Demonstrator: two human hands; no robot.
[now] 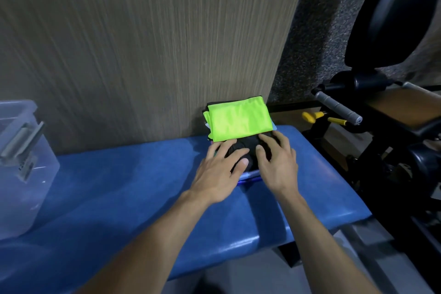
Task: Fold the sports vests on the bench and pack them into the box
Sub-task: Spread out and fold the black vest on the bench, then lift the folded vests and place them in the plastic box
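A folded neon green vest point(237, 118) lies on top of a small stack of vests against the wooden wall, at the far right of the blue bench point(133, 181). Under it a black vest point(248, 150) sticks out toward me, with blue and white edges of other vests below. My left hand point(220, 169) and my right hand point(276, 162) lie side by side on the black vest, fingers spread flat and touching it. The clear plastic box point(21, 174) stands at the left end of the bench, its latch handle visible.
A wood-grain wall panel point(143, 43) rises right behind the bench. To the right stands black gym equipment point(381, 107) with a grey padded bar and yellow knobs point(310, 117). Grey speckled floor lies beyond.
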